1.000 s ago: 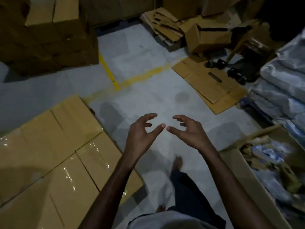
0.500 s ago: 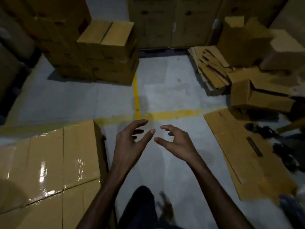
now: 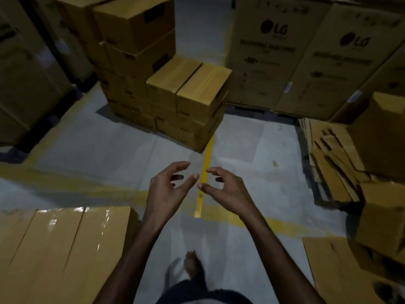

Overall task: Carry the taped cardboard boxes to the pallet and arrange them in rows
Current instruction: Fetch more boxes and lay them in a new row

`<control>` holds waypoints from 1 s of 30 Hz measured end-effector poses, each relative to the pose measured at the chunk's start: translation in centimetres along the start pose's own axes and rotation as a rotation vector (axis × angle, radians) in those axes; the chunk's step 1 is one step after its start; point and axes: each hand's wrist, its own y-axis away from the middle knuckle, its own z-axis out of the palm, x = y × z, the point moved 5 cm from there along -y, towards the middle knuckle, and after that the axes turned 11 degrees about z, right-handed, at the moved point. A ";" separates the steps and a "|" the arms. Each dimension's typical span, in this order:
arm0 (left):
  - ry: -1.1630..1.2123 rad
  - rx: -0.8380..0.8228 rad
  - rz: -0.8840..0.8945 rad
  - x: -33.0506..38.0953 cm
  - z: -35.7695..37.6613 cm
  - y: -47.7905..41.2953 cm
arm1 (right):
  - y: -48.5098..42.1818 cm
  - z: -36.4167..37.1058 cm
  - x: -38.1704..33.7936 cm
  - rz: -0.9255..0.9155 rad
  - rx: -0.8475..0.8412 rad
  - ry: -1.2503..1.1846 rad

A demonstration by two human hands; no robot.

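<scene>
Cardboard boxes (image 3: 203,86) stand stacked ahead of the left hand (image 3: 166,189) and right hand (image 3: 226,190), both empty and loosely spread, taped rows (image 3: 65,244) below the left; a careless grab could topple one onto the bare foot (image 3: 192,265).

Dim, warm light; corners fall off near black. Glare streaks on the taped boxes (image 3: 52,220) lower left; stacked boxes (image 3: 175,106) throw a soft shadow on the floor (image 3: 109,150). Foot (image 3: 192,266) motion-blurred, frame edges bowed.
</scene>
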 end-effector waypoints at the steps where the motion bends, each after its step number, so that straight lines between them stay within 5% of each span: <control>1: -0.008 0.009 -0.007 -0.7 0.0 -2.7 | -2.8 -0.5 -1.0 -0.012 -0.005 0.009; 19: -0.085 0.130 -0.154 -10.8 -0.3 -48.5 | -51.5 -4.6 -18.5 -0.100 -0.220 0.008; 30: 0.017 0.295 -0.219 -17.7 -9.6 -69.3 | -72.8 0.0 -34.3 -0.182 -0.291 0.056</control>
